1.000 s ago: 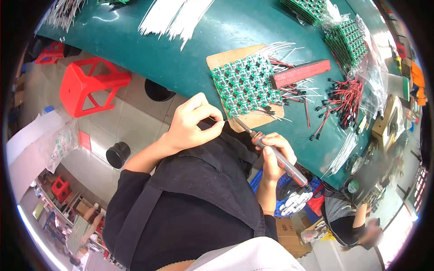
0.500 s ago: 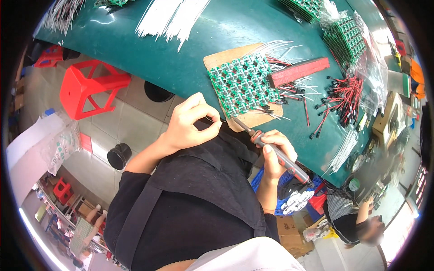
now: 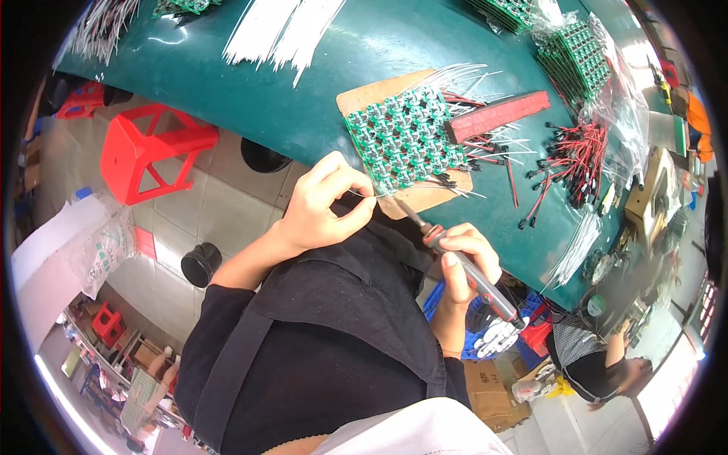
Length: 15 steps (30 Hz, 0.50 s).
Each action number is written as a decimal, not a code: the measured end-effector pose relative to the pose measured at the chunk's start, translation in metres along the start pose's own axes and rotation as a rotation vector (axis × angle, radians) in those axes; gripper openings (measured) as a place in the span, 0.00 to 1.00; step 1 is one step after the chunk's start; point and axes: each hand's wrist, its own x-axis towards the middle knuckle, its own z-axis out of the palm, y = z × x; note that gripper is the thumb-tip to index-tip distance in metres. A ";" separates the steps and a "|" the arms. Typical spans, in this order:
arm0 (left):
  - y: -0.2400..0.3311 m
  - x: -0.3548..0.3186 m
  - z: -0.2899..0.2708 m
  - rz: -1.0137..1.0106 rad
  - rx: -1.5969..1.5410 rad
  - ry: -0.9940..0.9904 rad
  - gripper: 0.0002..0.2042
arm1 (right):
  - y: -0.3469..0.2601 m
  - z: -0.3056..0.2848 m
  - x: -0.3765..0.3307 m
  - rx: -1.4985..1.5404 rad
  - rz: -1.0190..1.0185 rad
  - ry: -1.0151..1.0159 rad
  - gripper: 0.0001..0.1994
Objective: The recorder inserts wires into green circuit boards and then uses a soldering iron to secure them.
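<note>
Your soldering iron has a plastic-looking handle and a metal shaft; your green table looks smooth and glossy, your apron matt cloth, the red stool smooth plastic.

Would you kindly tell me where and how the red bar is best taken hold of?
The red bar is probably best gripped across its narrow width near the right end, coming from above and the right: it is long and straight, its left end lies at the edge of the circuit board panel, and its right end points away from it.
</note>
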 end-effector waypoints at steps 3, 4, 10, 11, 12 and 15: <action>-0.001 0.002 0.005 0.025 -0.004 -0.023 0.07 | 0.001 -0.004 -0.001 0.004 0.007 0.069 0.08; -0.003 0.003 0.008 0.038 0.001 -0.040 0.07 | 0.002 -0.005 0.000 -0.010 0.016 0.073 0.08; -0.005 0.009 0.014 0.065 0.046 -0.042 0.07 | 0.006 -0.005 0.007 -0.019 0.037 0.019 0.07; -0.005 0.009 0.014 0.066 0.060 -0.033 0.07 | 0.006 -0.005 0.009 -0.018 0.037 0.020 0.07; -0.005 0.009 0.014 0.066 0.061 -0.034 0.07 | 0.005 -0.006 0.012 -0.013 0.029 -0.003 0.08; -0.004 0.010 0.014 0.060 0.051 -0.034 0.07 | 0.002 -0.008 0.017 -0.009 0.032 -0.033 0.08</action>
